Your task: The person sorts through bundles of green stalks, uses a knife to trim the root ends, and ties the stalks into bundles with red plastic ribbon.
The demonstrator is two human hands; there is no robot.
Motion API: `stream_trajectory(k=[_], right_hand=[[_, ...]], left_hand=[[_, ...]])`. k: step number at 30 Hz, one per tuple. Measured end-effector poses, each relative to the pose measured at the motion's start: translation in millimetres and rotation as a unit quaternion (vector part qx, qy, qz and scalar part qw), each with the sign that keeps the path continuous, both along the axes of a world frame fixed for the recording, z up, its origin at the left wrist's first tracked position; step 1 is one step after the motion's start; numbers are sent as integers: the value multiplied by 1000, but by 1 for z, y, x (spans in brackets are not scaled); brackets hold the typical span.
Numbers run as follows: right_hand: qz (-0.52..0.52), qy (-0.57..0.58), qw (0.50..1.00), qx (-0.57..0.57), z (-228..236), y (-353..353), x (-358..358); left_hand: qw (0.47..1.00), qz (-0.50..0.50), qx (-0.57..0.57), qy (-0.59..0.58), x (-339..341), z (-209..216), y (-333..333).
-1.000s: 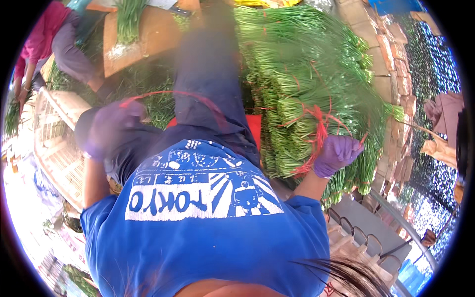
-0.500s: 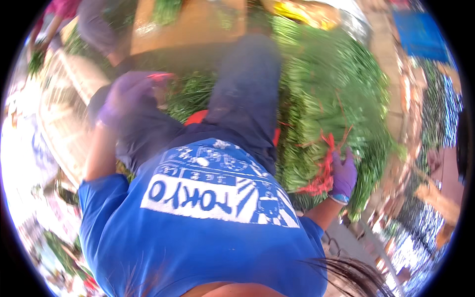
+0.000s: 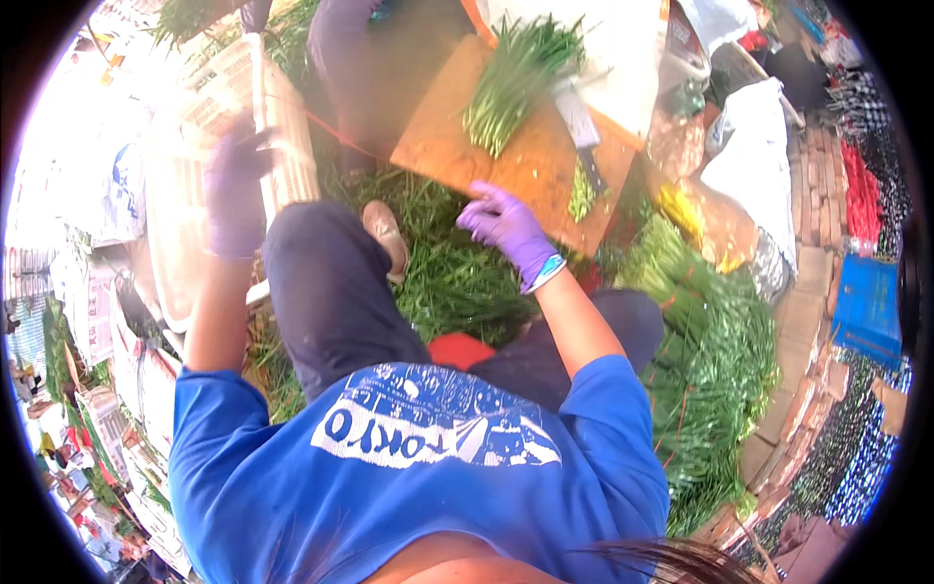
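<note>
My right hand (image 3: pixel 506 229), in a purple glove, reaches forward with its fingers stretched out near the close edge of a wooden board (image 3: pixel 438 146). Nothing shows in it. On the board lies a bunch of long green stalks (image 3: pixel 511 88), slightly blurred. Beside it is a cleaver (image 3: pixel 577 119) with a dark handle, and a small heap of cut stalk ends (image 3: pixel 582 195). My left hand (image 3: pixel 236 195), also gloved in purple, is over a pale plastic basket (image 3: pixel 292 146). Motion smears its fingers, so any hold is hidden.
Loose greens (image 3: pixel 457 282) cover the ground between my knees, near a beige shoe (image 3: pixel 387 238). A large pile of green bundles (image 3: pixel 715 360) lies at my right. Another person's leg (image 3: pixel 341 68) is beyond the basket. White sacks (image 3: pixel 754 156) stand at the far right.
The view has swung, bringing the board and cleaver into fuller sight. My right hand has left the red ties on the green pile and moved to the board. The red strand by my left hand no longer shows.
</note>
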State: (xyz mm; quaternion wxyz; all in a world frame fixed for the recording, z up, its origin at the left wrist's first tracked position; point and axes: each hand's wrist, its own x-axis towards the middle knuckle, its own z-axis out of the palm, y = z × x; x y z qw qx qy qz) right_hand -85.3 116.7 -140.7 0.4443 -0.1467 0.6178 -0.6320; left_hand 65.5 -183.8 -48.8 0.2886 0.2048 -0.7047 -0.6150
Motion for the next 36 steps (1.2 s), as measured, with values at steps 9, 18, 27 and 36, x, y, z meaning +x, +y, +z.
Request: stream_trajectory(k=[9,18,27,36], right_hand=[[-441,-192,874,68,-160,-42,-147],[-493,34,864,-94,-173,-100,-171],[-306,-376,870,-89,-111,-15,18],[-271,-63,960,17,-34,-44,-32]], left_hand=[[909,16,314,-274,-172,-147,-15],[974,-32,-47,-217,-287,-192,144],[927,-13,137,-350,-87,-194,215],[920,-7,386,-60,-143,-104,210]])
